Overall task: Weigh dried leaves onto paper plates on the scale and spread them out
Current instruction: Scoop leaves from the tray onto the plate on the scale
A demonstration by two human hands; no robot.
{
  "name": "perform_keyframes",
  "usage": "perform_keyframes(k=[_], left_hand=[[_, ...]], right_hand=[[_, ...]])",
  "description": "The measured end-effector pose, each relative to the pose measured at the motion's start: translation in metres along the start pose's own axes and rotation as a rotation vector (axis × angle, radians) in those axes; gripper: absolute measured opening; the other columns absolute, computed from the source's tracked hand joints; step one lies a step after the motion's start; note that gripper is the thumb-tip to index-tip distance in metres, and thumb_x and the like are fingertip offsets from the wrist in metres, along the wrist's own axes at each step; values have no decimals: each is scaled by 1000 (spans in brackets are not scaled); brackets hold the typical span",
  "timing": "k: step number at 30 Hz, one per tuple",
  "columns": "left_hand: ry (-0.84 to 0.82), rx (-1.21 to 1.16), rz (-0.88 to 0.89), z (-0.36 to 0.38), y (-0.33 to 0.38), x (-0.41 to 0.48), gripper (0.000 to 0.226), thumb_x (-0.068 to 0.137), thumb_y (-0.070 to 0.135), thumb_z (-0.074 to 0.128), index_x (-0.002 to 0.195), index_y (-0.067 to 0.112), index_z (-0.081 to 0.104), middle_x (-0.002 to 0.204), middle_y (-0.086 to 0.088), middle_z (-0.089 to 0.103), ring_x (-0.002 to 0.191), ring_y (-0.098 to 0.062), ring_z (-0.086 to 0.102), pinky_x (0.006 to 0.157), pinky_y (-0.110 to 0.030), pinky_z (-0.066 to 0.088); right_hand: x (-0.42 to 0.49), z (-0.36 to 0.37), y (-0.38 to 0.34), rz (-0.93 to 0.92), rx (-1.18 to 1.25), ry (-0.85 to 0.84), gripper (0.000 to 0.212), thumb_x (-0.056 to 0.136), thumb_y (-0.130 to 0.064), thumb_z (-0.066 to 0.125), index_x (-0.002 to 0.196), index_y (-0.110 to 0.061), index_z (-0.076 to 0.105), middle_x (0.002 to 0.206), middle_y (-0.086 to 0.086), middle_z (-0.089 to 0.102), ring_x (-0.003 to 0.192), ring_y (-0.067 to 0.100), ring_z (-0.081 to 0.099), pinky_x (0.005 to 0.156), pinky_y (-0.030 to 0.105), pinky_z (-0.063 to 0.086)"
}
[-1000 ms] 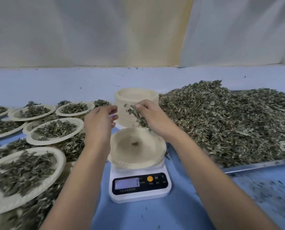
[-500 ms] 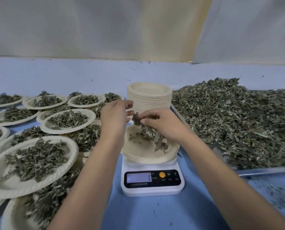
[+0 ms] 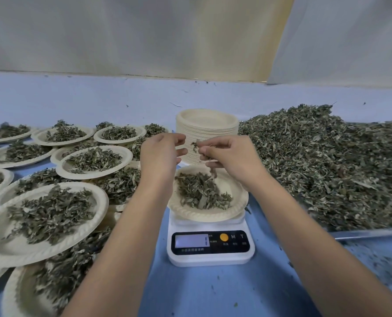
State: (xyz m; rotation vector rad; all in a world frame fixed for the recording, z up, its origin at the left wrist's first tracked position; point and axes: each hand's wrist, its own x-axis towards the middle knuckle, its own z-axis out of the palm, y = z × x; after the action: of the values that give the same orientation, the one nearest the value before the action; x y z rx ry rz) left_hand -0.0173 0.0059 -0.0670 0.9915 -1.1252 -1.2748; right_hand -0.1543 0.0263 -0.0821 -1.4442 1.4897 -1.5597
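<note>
A white digital scale [image 3: 210,247] stands on the blue table in the middle. On it sits a paper plate [image 3: 238,202] holding a small heap of dried leaves [image 3: 200,193]. My right hand [image 3: 228,156] hovers above the plate's far edge and pinches a few dried leaves, with bits dropping from it. My left hand [image 3: 160,154] is level with it just to the left, fingers loosely curled towards the right hand and holding nothing that I can see. The scale's display is lit, its reading unreadable.
A tall stack of empty paper plates [image 3: 207,126] stands just behind the hands. A big pile of dried leaves [image 3: 323,165] fills a metal tray [image 3: 368,233] on the right. Several filled plates [image 3: 46,216] overlap on the left. Leaf crumbs dot the blue table [image 3: 213,291].
The plate on the scale went from almost bare to holding a heap of leaves. My right hand has let most of its handful fall; both hands stayed above the plate.
</note>
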Motion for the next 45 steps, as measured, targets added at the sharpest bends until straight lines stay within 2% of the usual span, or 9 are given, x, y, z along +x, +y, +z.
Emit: perform_keyframes(k=[6,18,25,29,32,38,40,42,45], left_hand=[[10,2,1,-1,-1,2,26,89,7,44,85,14,69,93,-1,70,70,-11,65,83,-33,52],[-6,21,16,1,-3,1,26,88,6,43,83,15,67,93,-1,70,70,-11,65,82,-34,50],[0,18,13,0,-5,3,23,87,7,47,83,15,68,90,0,71,68,-11,65,75,-30,48],[-6,21,24,2,-4,3,23,87,8,46,84,14,68,90,0,71,69,-11,65,79,-32,50],[-36,48,49,9,-5,-2,25,89,8,45,81,16,68,86,2,71,65,-8,65,68,-25,47],[-151,70,34,43,-10,-13,26,90,7,44,79,14,66,79,1,70,63,-11,63,60,-22,43],[-178,57,23,57,-12,-14,25,90,7,44,79,14,66,80,0,70,63,-11,62,59,-20,42],[-200,47,11,69,-13,-16,26,90,7,44,77,14,65,80,0,69,62,-11,61,57,-19,41],[-216,40,5,81,-15,-21,27,89,7,45,74,15,65,77,0,69,60,-11,60,54,-17,42]], right_hand=[[0,-5,-9,-26,136,48,18,84,1,66,77,-14,72,64,0,69,62,8,65,66,17,56],[-6,-6,-11,-106,-260,5,19,82,-12,66,69,-26,68,64,-7,68,67,10,64,75,32,52],[-7,-6,-13,-91,-360,-68,28,88,-22,61,61,-25,68,79,-4,72,87,15,66,88,35,49],[-5,-10,-9,-75,-335,-53,15,88,-20,63,77,-19,74,79,-6,73,68,7,67,74,24,51],[-2,-20,-3,-38,-324,-69,12,84,-8,66,84,-18,73,75,-1,72,60,4,63,71,24,52],[6,-85,34,111,-668,294,28,89,-11,54,112,-17,69,113,1,69,96,17,64,85,28,49],[9,-108,51,247,-852,262,36,92,-11,50,126,-15,60,121,9,64,97,27,62,82,32,48],[12,-122,68,379,-1046,156,39,95,-18,49,132,-10,52,132,17,55,118,31,53,95,35,45],[13,-126,88,571,-1162,48,50,99,-35,40,141,-7,39,154,18,24,145,32,13,117,45,18]])
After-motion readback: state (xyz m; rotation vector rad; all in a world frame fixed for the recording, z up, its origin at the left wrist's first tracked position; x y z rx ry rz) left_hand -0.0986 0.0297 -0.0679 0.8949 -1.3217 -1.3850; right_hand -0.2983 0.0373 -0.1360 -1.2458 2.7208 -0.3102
